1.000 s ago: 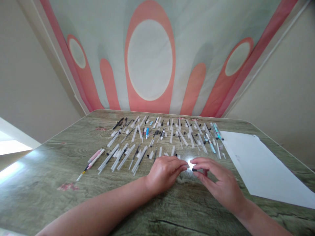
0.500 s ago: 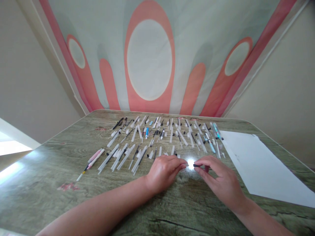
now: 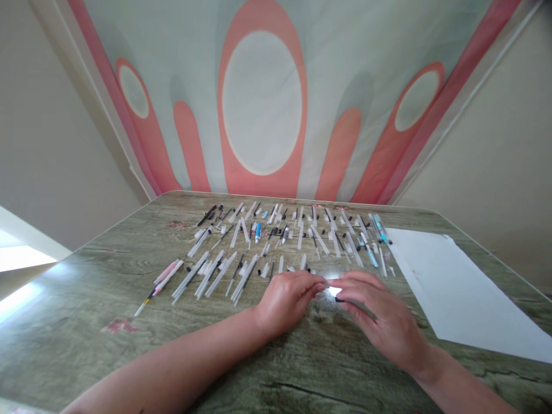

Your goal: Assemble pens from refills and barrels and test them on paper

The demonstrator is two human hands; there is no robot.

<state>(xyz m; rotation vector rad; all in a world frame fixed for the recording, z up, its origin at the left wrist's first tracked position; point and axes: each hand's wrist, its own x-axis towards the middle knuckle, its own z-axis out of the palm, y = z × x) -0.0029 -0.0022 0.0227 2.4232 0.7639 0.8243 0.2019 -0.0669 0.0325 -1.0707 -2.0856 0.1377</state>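
Observation:
My left hand (image 3: 288,299) is closed in a pinch just in front of the rows of pen parts. What its fingertips hold is mostly covered by the fingers. Fingers of my right hand (image 3: 379,310) reach over to those fingertips, index finger touching or nearly touching them. A small black pen piece (image 3: 339,299) shows at the right thumb tip, seemingly between thumb and middle finger. Beyond both hands lie clear pen barrels (image 3: 244,280), dark refills (image 3: 235,276) and small black caps (image 3: 260,272). Bright glare on the tabletop blurs the gap between my hands.
The wood-grain table (image 3: 241,368) carries several rows of loose pen parts. Pink and white pens (image 3: 166,276) lie at the left, a blue pen piece (image 3: 257,232) in the middle, light-blue pens (image 3: 379,228) at the right. A white paper sheet (image 3: 457,293) covers the right side.
My right hand has moved slightly left, its index finger stretching to the left fingertips. The black piece has shifted lower, towards the thumb. My left hand stays in place.

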